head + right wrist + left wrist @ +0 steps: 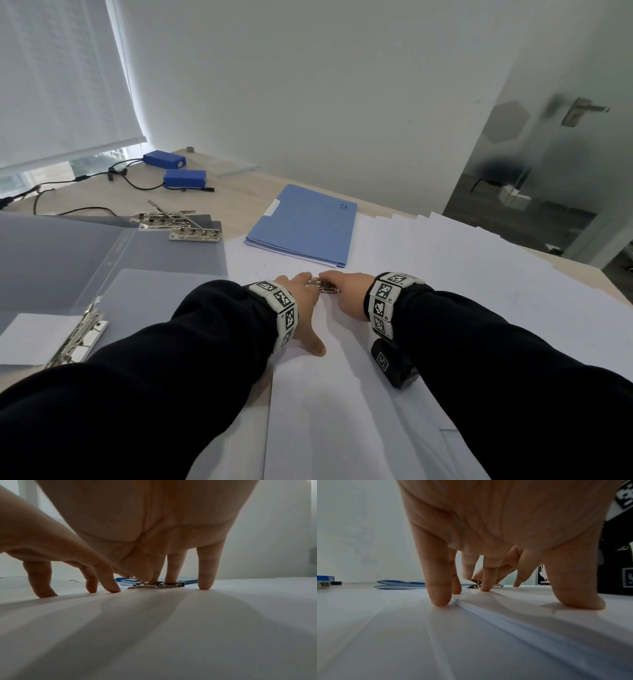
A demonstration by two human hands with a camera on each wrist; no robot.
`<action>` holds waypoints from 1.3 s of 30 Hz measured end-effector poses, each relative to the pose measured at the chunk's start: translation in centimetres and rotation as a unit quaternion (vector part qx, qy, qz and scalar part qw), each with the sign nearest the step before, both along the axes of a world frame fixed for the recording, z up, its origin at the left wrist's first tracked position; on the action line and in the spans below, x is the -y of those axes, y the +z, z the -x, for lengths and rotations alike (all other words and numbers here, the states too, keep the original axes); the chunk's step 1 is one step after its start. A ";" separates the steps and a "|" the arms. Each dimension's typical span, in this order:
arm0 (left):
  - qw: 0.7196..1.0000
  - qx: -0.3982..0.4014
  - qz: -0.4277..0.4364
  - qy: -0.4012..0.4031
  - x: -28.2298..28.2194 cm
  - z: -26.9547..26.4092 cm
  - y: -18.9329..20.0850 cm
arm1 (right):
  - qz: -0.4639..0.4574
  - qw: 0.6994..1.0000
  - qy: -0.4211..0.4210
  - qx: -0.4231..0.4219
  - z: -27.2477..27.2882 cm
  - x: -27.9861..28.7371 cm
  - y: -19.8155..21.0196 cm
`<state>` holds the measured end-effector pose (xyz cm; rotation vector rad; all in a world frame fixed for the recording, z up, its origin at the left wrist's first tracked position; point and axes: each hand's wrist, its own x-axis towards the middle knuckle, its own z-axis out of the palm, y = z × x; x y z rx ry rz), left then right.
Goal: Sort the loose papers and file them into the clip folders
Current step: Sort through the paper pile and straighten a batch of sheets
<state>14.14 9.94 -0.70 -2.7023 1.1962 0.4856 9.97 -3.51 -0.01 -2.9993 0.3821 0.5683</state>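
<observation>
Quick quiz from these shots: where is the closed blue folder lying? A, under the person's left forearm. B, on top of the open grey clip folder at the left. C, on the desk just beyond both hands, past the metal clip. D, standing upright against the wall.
C: the blue folder lies flat on the desk beyond the left hand and right hand, past the metal clip that their fingers meet at.

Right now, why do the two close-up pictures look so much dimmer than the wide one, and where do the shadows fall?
Head view: evenly lit and sharp, window bright at left, straight edges bowed by the wide lens. Left wrist view: the left hand fills the top, its fingers casting soft shadows toward the camera over the papers. Right wrist view: the right hand is backlit, dim and soft; the metal clip is small.
</observation>
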 end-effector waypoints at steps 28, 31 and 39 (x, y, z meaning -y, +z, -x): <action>1.000 0.015 -0.018 0.007 0.3 -0.2 -0.8 | -0.021 1.000 0.013 -0.005 -0.5 0.9 -0.8; 1.000 0.012 -0.011 0.011 0.1 -0.3 -1.2 | -0.036 0.999 0.006 0.008 -0.3 0.9 -0.8; 0.999 -0.006 0.008 0.040 -0.8 0.5 -1.3 | -0.269 0.932 -0.145 0.193 4.7 3.6 1.1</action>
